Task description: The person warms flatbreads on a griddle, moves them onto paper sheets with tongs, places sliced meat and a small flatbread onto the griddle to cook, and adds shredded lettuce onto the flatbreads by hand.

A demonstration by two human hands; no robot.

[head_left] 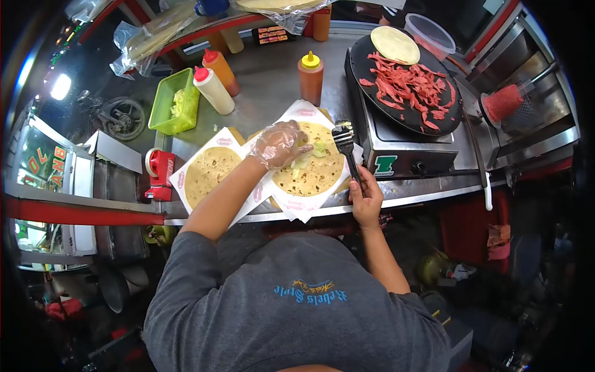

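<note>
My left hand (277, 144), in a clear plastic glove, is over the upper left of a flatbread (319, 173) on white printed paper. Its thumb stands apart from the fingers, beside shredded lettuce (301, 162) on the bread. My right hand (367, 197) is bare and grips the black tongs (350, 158); their head, with pale food bits at it, is above the bread's right edge. A second flatbread (212, 173) lies on paper to the left, with no topping on it.
Behind the breads stand a yellow-capped bottle (310, 79), a white bottle (214, 92) and an orange bottle (222, 71). A green tub (175, 102) holds lettuce. At right, a round black griddle (403, 93) bears red meat strips and a flatbread. A knife (480, 158) lies near the edge.
</note>
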